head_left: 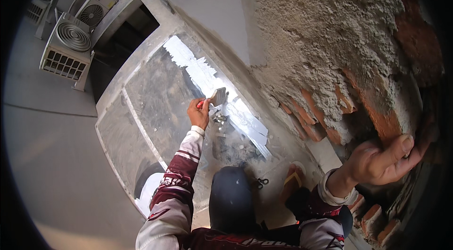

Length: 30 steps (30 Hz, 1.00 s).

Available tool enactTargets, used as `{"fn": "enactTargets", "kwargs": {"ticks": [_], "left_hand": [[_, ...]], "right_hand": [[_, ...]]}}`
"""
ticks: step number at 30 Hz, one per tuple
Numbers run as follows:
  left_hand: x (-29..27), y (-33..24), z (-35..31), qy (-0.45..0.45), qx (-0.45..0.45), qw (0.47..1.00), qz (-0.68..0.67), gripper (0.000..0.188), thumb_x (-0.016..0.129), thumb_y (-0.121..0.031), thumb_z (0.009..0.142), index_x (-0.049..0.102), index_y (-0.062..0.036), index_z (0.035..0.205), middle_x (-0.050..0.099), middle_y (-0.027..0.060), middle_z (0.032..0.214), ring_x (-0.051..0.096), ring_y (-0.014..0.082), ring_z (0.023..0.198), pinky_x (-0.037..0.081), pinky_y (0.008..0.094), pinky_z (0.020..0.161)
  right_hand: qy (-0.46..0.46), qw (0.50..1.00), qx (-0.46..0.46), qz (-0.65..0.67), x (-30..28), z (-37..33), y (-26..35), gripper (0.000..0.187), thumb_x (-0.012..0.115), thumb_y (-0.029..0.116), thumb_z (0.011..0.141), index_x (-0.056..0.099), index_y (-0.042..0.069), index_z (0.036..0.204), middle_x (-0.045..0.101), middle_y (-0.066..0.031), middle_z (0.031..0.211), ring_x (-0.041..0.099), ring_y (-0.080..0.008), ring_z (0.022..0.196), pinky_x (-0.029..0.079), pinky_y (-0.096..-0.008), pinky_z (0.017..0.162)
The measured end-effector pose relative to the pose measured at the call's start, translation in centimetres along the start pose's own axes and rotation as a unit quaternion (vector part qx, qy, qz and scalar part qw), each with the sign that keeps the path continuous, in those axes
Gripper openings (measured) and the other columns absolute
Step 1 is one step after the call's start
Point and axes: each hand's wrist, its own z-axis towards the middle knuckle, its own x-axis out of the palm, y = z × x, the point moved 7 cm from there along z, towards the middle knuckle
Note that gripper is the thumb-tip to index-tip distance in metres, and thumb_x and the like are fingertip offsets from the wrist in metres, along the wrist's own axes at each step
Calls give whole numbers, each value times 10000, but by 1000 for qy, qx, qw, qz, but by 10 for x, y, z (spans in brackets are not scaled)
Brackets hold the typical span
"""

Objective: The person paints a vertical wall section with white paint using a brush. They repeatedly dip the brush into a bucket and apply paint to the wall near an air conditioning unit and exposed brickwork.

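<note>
My left hand (198,113) is closed around the red handle of a flat paintbrush (218,96), its wide end against a white coated strip (203,73). The strip runs diagonally over a grey, dusty concrete surface (155,94), with ragged edges like brush strokes. Small rubble (219,118) lies just below the brush. My right hand (382,160) is raised at the right beside the rough brick wall (325,28), holding nothing visible. Its fingers are stretched out, the thumb apart; the far fingertips fade into shadow, so whether they touch the wall is unclear.
Broken bricks (373,219) jut out at the lower right. A black scissor-like object (262,183) lies near my knee (231,198) and sandalled foot (293,179). A white object (150,191) sits by my left forearm. Air-conditioner units (71,42) and a dark opening (127,30) are at upper left.
</note>
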Motion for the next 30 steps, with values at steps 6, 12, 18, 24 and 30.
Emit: {"fn": "enactTargets", "kwargs": {"ticks": [6,12,18,24,30], "left_hand": [[2,42,-19,-58,-194,953,-224,147,679,-103,900,655,41,914,652,67,763,604,113,605,508,248,547],[6,62,-44,-93,-213,942,-244,175,682,-106,897,648,59,943,665,94,777,621,131,611,528,261,565],[5,61,-56,-95,-102,983,-122,143,689,-102,892,662,33,931,637,66,783,606,121,630,500,261,573],[-3,17,-57,-59,27,997,39,102,714,-95,851,681,-8,891,604,93,792,580,187,669,464,314,604],[0,-15,-51,12,89,993,72,94,709,-104,840,689,-26,887,576,129,762,567,269,651,452,352,601]], "right_hand": [[-28,1000,-2,10,-2,-3,-3,536,459,165,973,331,-182,1361,439,-337,1364,500,-351,1225,424,-387,1037],[-11,998,-1,57,-15,-5,-15,476,479,111,980,359,-160,1352,552,-275,1273,597,-210,1074,470,-263,899],[-18,1000,12,17,-18,-8,-18,532,473,163,972,341,-177,1361,470,-322,1356,610,-162,911,467,-211,801],[-23,1000,-1,4,-13,-5,-12,523,469,155,970,348,-184,1351,447,-328,1369,531,-301,1208,432,-327,1013],[-40,999,7,7,-11,-5,-9,532,479,162,965,352,-187,1346,450,-327,1365,494,-335,1252,393,-379,1073]]}}
